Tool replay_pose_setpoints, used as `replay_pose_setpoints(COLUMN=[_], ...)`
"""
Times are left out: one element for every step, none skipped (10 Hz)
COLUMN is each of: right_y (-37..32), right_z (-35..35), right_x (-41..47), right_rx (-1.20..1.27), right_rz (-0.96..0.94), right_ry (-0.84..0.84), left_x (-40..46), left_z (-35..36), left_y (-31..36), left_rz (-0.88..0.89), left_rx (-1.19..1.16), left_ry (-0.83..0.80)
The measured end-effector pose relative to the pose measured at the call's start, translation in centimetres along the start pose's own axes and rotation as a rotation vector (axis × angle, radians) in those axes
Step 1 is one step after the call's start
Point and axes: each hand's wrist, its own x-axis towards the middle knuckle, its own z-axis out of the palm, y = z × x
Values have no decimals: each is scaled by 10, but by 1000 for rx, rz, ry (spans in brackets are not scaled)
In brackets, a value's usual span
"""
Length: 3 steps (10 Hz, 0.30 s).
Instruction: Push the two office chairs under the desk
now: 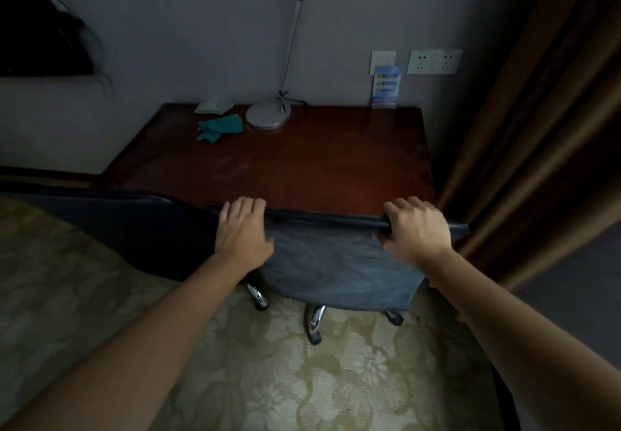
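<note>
Our left hand (242, 229) and right hand (415, 229) gripped the top edge of a chair (336, 262) at the desk (302, 161). A blue card (386, 87) stood behind, its print unreadable.

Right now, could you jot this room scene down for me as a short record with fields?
left hand: grip on the top edge of the chair back
right hand: grip on the same edge, further right
held chair: dark back against the desk front, chrome wheeled base showing below
second chair: to the left, back at the desk edge
desk: reddish wood
on desk: lamp base, green cloth, blue card
floor: patterned carpet
</note>
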Motion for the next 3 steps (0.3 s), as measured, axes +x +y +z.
replay_pose_setpoints(right_y=[-13, -23, -30], right_z=[-10, -8, -28], right_x=[-18, -32, -32], right_rx=[4, 31, 143], right_rz=[119, 139, 162], right_ry=[9, -67, -130], left_x=[-17, -26, -33], left_z=[-23, -39, -63], left_y=[10, 17, 24], left_rz=[-28, -29, -28], left_rx=[-46, -120, -279], left_ry=[-114, -110, -37])
